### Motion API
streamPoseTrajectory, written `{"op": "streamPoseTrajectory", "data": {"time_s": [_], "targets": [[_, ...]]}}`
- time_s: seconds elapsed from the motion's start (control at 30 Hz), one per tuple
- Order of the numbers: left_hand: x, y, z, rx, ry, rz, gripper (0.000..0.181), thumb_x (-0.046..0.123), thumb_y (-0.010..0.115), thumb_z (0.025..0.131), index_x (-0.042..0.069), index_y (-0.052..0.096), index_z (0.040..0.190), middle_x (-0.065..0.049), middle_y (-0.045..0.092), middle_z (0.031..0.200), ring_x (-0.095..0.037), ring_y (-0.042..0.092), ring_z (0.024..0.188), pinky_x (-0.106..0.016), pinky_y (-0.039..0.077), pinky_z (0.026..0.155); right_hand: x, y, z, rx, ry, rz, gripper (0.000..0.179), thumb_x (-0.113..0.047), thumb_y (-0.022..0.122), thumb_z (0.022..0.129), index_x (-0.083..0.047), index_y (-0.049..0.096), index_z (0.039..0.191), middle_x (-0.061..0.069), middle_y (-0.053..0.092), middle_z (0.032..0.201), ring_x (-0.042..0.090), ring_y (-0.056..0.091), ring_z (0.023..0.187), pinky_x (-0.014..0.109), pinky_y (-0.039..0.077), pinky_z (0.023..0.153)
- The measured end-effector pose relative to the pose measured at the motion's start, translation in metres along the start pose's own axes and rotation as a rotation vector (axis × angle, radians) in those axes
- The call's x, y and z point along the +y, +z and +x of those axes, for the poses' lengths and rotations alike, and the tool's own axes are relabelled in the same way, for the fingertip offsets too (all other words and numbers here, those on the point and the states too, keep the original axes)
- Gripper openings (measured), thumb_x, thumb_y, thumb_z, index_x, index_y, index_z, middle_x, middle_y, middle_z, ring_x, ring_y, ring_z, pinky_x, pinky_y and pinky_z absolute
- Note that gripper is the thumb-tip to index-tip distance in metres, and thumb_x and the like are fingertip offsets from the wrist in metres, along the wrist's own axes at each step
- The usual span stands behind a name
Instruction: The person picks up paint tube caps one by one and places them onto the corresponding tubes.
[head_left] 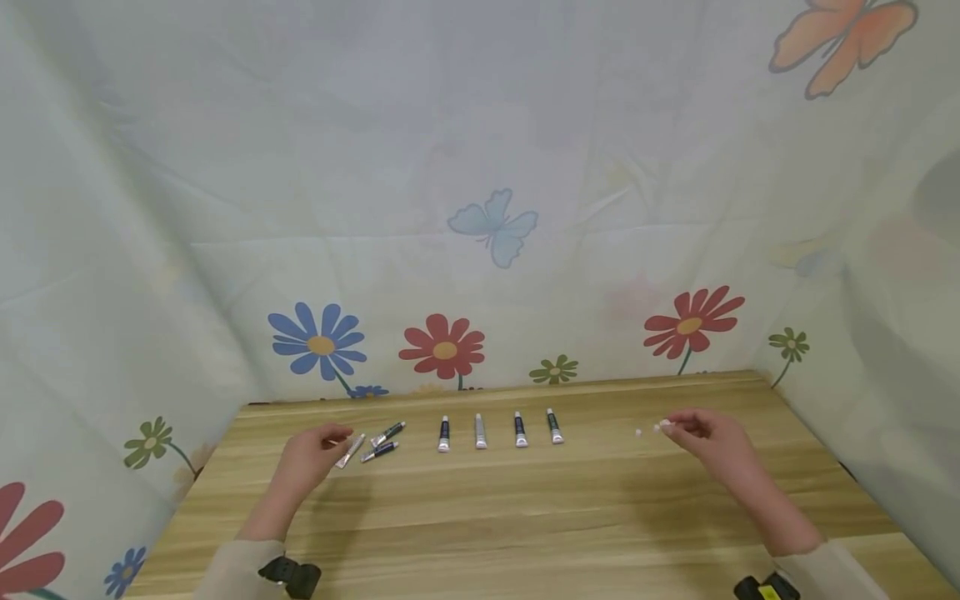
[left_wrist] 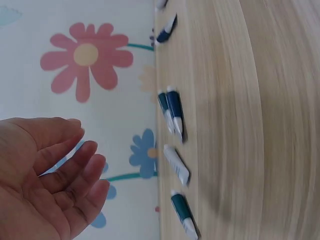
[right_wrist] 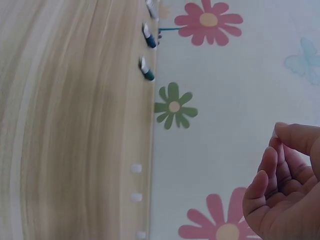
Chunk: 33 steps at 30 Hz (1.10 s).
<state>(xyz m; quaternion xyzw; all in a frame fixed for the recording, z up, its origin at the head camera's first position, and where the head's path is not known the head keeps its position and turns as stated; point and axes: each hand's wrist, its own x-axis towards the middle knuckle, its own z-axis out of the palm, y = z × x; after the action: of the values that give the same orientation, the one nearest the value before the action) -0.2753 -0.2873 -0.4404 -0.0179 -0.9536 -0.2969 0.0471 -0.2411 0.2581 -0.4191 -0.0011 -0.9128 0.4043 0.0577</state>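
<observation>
At the left of the table, my left hand (head_left: 309, 454) is beside a silver-white paint tube (head_left: 350, 451), its fingers loosely bent. Nothing shows between these fingers in the left wrist view. Close by, a green paint tube (head_left: 387, 433) and a dark blue paint tube (head_left: 379, 452) lie together. In the left wrist view another green tube (left_wrist: 184, 215) lies beyond the white one. On the far right, my right hand (head_left: 708, 437) pinches a small white piece (head_left: 665, 424) between thumb and forefinger, mostly covered by the fingertips. Small white pieces (right_wrist: 136, 197) lie on the table near it.
Several paint tubes stand apart in a row across the middle back, among them a dark one (head_left: 444, 434), a silver one (head_left: 480, 432) and a green one (head_left: 554, 426). The wooden table (head_left: 480, 517) meets a flower-printed cloth (head_left: 495, 292) at its back edge.
</observation>
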Motion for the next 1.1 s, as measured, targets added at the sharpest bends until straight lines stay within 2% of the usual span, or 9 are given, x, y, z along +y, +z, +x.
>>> {"op": "streamPoseTrajectory", "data": {"time_s": [0.1,0.2,0.37,0.5,0.73,0.9,1.1], "targets": [[-0.012,-0.004,0.001,0.007,0.005,0.014,0.031,0.01,0.063,0.097,-0.008,0.068,0.122,-0.027,0.072,0.113,-0.041,0.07,0.102,-0.047,0.059,0.081,-0.008,0.001,-0.004,-0.002,-0.032,-0.006,0.035,-0.025,0.066,0.101,0.005,0.067,0.12,0.017,0.074,0.104,0.009,0.059,0.084,0.022,0.05,0.066],[-0.024,-0.007,0.003,0.006,-0.016,0.03,0.032,0.009,0.063,0.096,-0.01,0.067,0.122,-0.029,0.071,0.113,-0.042,0.07,0.101,-0.048,0.059,0.081,-0.015,0.002,-0.007,0.002,-0.05,-0.012,0.033,-0.025,0.067,0.1,0.003,0.068,0.118,0.014,0.074,0.102,0.008,0.058,0.082,0.022,0.049,0.065],[-0.04,-0.007,0.005,-0.019,-0.094,0.044,0.033,0.009,0.063,0.096,-0.013,0.065,0.121,-0.033,0.068,0.116,-0.043,0.067,0.102,-0.049,0.058,0.082,-0.024,0.004,-0.011,-0.004,-0.057,0.007,0.032,-0.026,0.068,0.1,0.001,0.069,0.117,0.012,0.074,0.102,0.008,0.059,0.082,0.023,0.051,0.066],[-0.053,-0.004,0.006,-0.031,-0.134,0.059,0.033,0.009,0.061,0.097,-0.014,0.065,0.121,-0.035,0.067,0.119,-0.047,0.066,0.107,-0.054,0.056,0.088,-0.029,0.005,-0.013,-0.021,-0.054,0.031,0.033,-0.027,0.069,0.099,0.0,0.069,0.118,0.012,0.074,0.103,0.01,0.06,0.083,0.022,0.052,0.067],[-0.075,0.003,0.01,-0.059,-0.221,0.012,0.037,0.013,0.058,0.099,-0.013,0.063,0.125,-0.037,0.062,0.128,-0.051,0.06,0.116,-0.056,0.053,0.094,-0.037,0.004,-0.015,-0.022,-0.059,0.042,0.031,-0.026,0.069,0.099,-0.001,0.069,0.117,0.015,0.074,0.104,0.014,0.06,0.083,0.022,0.051,0.066],[-0.085,0.007,0.012,-0.066,-0.215,0.0,0.038,0.013,0.063,0.097,-0.015,0.064,0.122,-0.036,0.065,0.12,-0.045,0.065,0.106,-0.053,0.054,0.09,-0.042,0.001,-0.017,-0.019,-0.063,0.035,0.031,-0.026,0.068,0.099,-0.002,0.069,0.117,0.01,0.074,0.1,0.01,0.058,0.08,0.023,0.05,0.065],[-0.09,0.01,0.015,-0.066,-0.202,0.014,0.036,0.01,0.064,0.094,-0.016,0.064,0.12,-0.035,0.067,0.115,-0.046,0.064,0.105,-0.055,0.054,0.09,-0.046,-0.001,-0.019,-0.022,-0.071,0.026,0.031,-0.028,0.068,0.099,-0.003,0.069,0.118,0.006,0.073,0.098,0.008,0.056,0.078,0.022,0.049,0.064]]}}
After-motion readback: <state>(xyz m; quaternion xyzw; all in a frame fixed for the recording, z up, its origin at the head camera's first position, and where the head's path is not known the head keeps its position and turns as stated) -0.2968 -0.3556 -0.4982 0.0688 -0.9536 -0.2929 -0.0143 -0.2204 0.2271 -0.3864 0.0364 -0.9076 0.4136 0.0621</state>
